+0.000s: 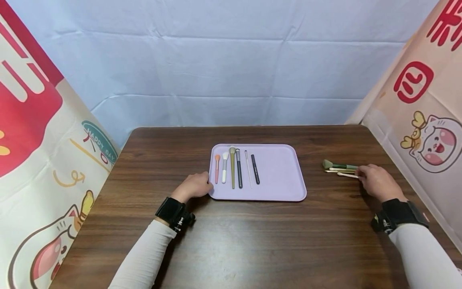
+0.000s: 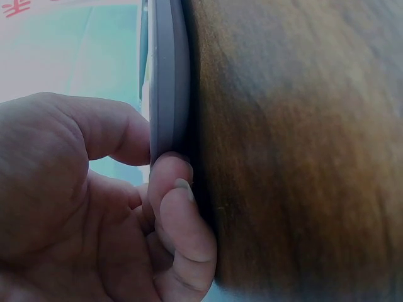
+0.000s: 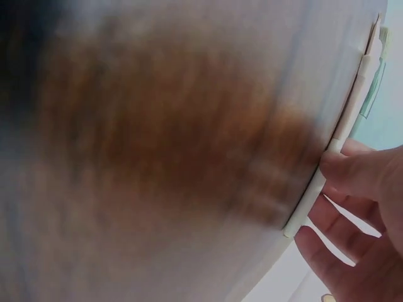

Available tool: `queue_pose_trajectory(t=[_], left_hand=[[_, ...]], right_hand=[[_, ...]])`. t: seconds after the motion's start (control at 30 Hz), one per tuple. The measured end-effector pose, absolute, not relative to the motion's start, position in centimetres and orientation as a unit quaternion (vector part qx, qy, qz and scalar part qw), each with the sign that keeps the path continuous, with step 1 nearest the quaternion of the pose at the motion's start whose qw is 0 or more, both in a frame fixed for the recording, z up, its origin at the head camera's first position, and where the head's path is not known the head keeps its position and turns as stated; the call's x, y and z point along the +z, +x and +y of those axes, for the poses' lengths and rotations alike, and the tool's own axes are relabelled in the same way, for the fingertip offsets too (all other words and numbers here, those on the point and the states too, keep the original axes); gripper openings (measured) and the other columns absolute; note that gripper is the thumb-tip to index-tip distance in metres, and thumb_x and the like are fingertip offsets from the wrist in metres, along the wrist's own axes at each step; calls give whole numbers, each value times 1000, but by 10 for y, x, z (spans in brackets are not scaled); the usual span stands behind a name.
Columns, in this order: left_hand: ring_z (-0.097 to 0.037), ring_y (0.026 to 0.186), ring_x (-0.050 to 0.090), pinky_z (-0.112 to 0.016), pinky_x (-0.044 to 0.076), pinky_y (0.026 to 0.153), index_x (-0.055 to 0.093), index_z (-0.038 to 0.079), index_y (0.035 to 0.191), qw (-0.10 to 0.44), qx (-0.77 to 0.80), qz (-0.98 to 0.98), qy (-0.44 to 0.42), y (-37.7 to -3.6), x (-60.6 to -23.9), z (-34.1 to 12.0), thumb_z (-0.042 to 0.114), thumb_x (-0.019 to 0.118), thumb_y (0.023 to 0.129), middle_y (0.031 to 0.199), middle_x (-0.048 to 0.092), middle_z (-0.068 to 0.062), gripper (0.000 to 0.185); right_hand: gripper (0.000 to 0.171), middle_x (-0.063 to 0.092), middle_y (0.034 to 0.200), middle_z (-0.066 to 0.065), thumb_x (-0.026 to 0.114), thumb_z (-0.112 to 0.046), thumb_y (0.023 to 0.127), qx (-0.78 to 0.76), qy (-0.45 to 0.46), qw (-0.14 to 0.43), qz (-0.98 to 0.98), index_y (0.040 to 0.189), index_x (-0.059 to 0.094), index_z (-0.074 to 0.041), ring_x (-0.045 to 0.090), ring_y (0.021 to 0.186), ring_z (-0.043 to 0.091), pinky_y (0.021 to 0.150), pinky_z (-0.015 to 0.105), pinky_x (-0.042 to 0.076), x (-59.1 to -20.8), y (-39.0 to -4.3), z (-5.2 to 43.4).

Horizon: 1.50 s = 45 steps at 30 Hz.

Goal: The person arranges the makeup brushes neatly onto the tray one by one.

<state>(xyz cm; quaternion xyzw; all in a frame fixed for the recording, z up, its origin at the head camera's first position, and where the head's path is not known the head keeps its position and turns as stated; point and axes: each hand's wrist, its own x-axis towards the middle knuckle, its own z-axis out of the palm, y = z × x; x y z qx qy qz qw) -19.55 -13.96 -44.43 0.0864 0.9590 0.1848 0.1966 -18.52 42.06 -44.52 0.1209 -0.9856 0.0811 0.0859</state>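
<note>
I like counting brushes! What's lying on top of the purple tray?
Six things lie in a row on the left part of the tray: a pink brush, a white brush, a tall olive brush, a grey brush, a thin white stick and a black pen. Nothing covers them.

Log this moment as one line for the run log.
left hand: holds tray edge | right hand: pinches cream brush on table | tray: six brushes in a row
</note>
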Motion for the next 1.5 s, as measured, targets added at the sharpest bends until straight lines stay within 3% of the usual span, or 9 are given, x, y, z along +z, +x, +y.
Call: queue_pose_trajectory(t=[0.23,0.5,1.07,1.5], left_hand=[[-24,75,56,-33,43,65,60,2,115,198,186,959,84,-196,-446,-140,20,54,96,87,60,-8,27],[-24,76,57,-34,44,66,60,1,114,190,183,961,85,-197,-446,-141,21,54,95,88,60,-8,28],[-23,72,55,-32,42,63,60,1,112,188,184,961,89,-195,-446,-141,19,53,95,84,59,-8,26],[-24,73,55,-33,43,64,60,1,113,188,184,960,91,-194,-444,-139,20,53,95,86,60,-8,27]], right_hand=[[6,57,82,19,61,8,86,79,131,60,-986,90,61,5,57,78,38,72,57,46,-442,-185,421],[9,58,84,22,62,9,85,79,133,77,-985,94,60,7,58,80,42,73,58,46,-434,-184,413],[11,60,94,24,57,7,92,93,136,54,-985,102,61,7,60,87,41,74,56,46,-412,-184,381],[14,61,97,26,58,7,90,98,152,58,-982,104,61,7,60,90,43,75,57,47,-409,-183,366]])
